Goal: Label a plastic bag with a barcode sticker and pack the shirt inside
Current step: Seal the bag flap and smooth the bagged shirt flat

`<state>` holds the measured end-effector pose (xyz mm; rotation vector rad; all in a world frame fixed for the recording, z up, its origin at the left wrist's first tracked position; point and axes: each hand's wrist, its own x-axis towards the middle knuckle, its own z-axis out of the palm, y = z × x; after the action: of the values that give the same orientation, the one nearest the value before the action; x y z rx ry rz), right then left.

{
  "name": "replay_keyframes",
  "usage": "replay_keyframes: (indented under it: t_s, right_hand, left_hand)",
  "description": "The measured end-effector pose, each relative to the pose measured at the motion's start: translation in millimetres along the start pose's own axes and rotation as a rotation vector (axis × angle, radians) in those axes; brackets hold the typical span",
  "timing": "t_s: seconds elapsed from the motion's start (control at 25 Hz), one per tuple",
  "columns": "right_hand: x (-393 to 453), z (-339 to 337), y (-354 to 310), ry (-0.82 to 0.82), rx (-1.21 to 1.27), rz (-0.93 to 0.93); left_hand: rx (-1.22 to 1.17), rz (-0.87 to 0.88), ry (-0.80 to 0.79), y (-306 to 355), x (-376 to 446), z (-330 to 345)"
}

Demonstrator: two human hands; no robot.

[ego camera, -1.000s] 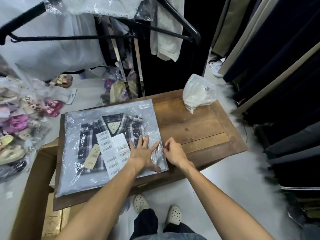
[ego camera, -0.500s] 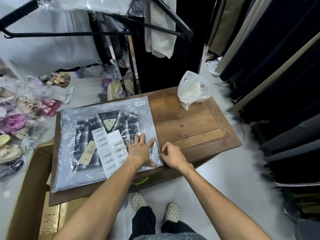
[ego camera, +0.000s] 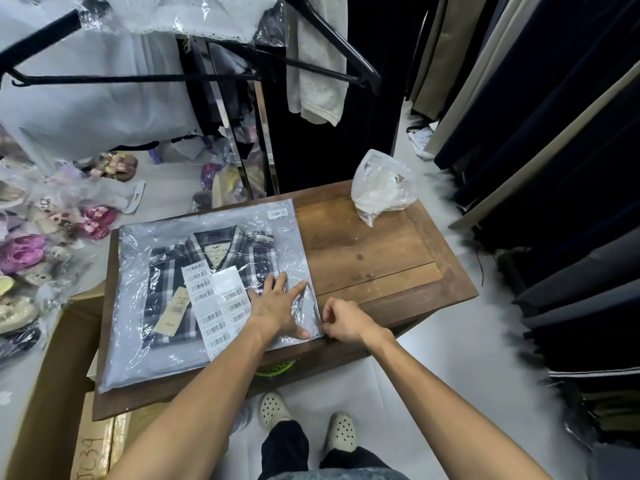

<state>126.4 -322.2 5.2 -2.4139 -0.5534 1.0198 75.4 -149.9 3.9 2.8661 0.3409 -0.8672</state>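
A clear plastic bag lies flat on the wooden table, with a folded plaid shirt inside it. A small barcode sticker sits at the bag's far right corner. A sheet of barcode stickers rests on top of the bag. My left hand presses flat on the bag's near right part, fingers spread. My right hand pinches the bag's right edge at the near corner.
A crumpled white plastic bag sits at the table's far right corner. An open cardboard box stands at the left. Packaged slippers lie on the floor at the left. Hanging clothes line the right side; a black rack is behind the table.
Both hands stay at the bag's near right corner, the left pressing flat. The camera view has shifted slightly.
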Motion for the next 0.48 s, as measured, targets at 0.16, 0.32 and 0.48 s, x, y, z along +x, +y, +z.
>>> replay_keyframes:
  t_s: [0.16,0.32,0.48]
  right_hand:
    - [19,-11,-13,-0.050,-0.021,0.061]
    - [45,-11,-37,0.116,0.012,-0.002]
    - [61,2,-70,0.222,-0.091,-0.228]
  left_hand:
    - [-0.192,0.078,0.011,-19,-2,-6]
    - [-0.575,0.047,0.470,-73,-19,-14]
    - [-0.500,-0.427,0.674,-137,-32,0]
